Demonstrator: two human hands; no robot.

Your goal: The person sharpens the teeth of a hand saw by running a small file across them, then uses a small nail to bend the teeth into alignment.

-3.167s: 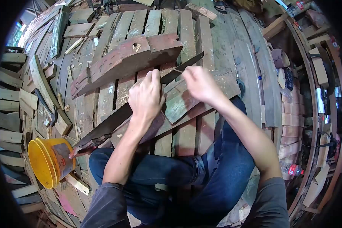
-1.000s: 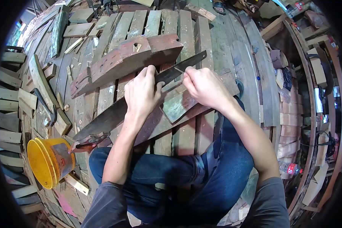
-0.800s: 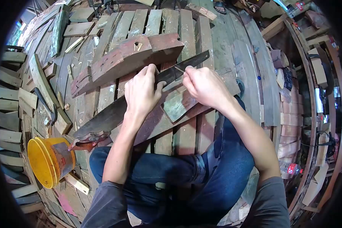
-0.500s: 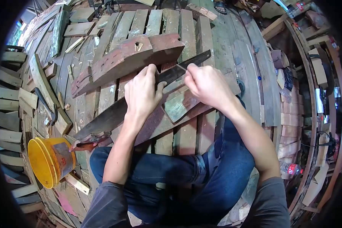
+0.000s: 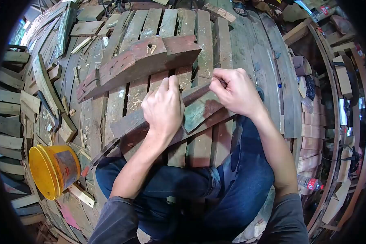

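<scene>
My left hand (image 5: pixel 163 107) is closed on the blade of a handsaw (image 5: pixel 103 153). The saw now shows as a narrow dark strip running down toward the bucket, much of it hidden by my hand and forearm. My right hand (image 5: pixel 239 90) pinches a thin rod-like file (image 5: pixel 205 77), whose tip points left just above the timber. Beneath both hands lies a reddish-brown timber (image 5: pixel 130 125) across my lap and the slats. A weathered wood block (image 5: pixel 201 112) rests against it between my hands.
A thick, notched red-brown timber (image 5: pixel 142 61) lies on the slatted platform (image 5: pixel 205 34) ahead. At the left stand a yellow bucket (image 5: pixel 44 175) and a curved wooden piece (image 5: pixel 49 87). A plastic bottle (image 5: pixel 311 184) lies at the right.
The saw blade has turned from showing its broad face to nearly edge-on. My left hand has moved right; my right hand has shifted slightly right and down with the file.
</scene>
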